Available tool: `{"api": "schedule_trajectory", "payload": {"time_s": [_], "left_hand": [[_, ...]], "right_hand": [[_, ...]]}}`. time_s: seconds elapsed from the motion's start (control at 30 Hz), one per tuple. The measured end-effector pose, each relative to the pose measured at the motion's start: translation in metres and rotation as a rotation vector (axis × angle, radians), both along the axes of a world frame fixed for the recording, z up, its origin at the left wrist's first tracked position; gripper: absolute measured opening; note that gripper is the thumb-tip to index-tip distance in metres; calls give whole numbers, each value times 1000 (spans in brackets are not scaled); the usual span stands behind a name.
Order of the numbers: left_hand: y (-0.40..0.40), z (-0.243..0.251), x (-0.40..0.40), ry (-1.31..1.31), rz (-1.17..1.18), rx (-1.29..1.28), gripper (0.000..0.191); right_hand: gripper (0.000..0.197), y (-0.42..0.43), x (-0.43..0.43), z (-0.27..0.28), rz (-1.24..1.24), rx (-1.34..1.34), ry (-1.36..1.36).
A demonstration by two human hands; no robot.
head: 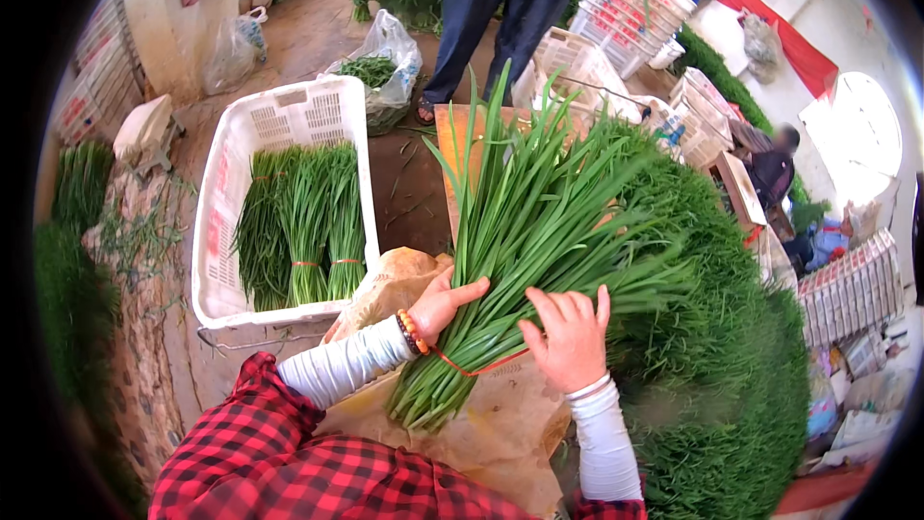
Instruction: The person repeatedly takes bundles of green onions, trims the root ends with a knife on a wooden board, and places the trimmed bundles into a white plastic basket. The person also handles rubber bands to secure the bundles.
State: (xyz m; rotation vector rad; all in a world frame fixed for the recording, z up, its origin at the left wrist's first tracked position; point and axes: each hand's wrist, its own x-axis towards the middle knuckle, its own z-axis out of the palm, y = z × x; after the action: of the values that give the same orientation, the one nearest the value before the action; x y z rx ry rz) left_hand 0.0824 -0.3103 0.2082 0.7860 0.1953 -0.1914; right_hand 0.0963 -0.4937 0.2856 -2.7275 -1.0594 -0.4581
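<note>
A loose bunch of long, flat green leaves, apparently garlic chives, lies across my lap, its pale stem ends towards me. My left hand grips the bunch from its left side, thumb over the leaves. A red tie runs across the stems below my hands. On the right side, my right hand has its fingers spread at the edge of the leaves, with the tie's right end near its thumb; whether it pinches the tie is not plain. Under the bunch is a brownish cloth.
A white plastic crate with several tied bunches stands at the left. A large heap of greens fills the right. Beyond an orange board stands a person holding greens. A plastic bag of leaves is beside them.
</note>
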Motion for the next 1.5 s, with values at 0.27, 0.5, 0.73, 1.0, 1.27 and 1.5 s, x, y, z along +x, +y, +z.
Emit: {"api": "schedule_trajectory", "payload": {"time_s": [0.27, 0.5, 0.73, 1.0, 1.27, 1.5], "left_hand": [[-11, 2, -5, -35, -69, 68, 34], [-24, 5, -4, -49, -103, 126, 35], [-13, 0, -6, -43, -90, 56, 43], [12, 11, 7, -70, 5, -159, 49], [58, 1, 16, -224, 207, -317, 52], [183, 6, 6, -277, 462, -252, 46]], "right_hand": [[33, -20, 13, 3, -157, 423, 134], [26, -31, 36, 8, -177, 859, 508], [15, -56, 61, 10, -262, 1235, 271], [41, -155, -36, -102, -919, 701, 1182], [64, 68, -5, -49, 18, 795, 1273], [58, 219, 21, -57, 191, 786, 1386]]}}
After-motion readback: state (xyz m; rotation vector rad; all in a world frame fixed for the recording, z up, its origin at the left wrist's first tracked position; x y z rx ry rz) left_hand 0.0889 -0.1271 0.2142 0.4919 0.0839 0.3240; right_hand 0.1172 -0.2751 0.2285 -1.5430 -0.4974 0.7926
